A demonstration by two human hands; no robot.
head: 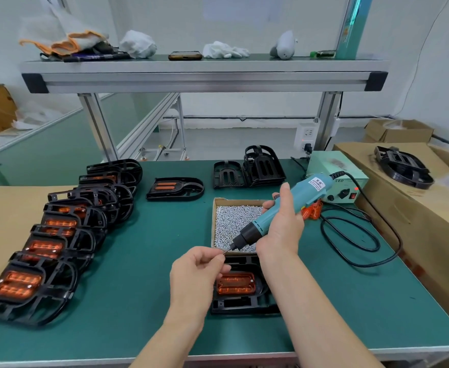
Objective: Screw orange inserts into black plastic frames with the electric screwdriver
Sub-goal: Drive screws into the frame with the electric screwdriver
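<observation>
R hand (281,224): wrapped round the electric screwdriver (301,195) mid-body, tool tilted, bit pointing down-left.
L hand (199,269): thumb + forefinger pinch a tiny screw (224,252) right at the bit tip; too small for detail.
Black frame (234,305): flat on green mat (164,235), under both hands, near front edge.
Orange insert (235,284): seated in that frame, partly hidden by L hand.
Screw box (228,221): open cardboard tray full of silver screws, just behind the frame.
Done row (45,248): overlapping frames w/ orange inserts, along the left.
Empty frames (260,166): at the back, one stack leaning.
Loose inserts (312,211): orange, behind R hand.
Controller box (337,181): back right, black cable (364,235) looped on mat.
</observation>
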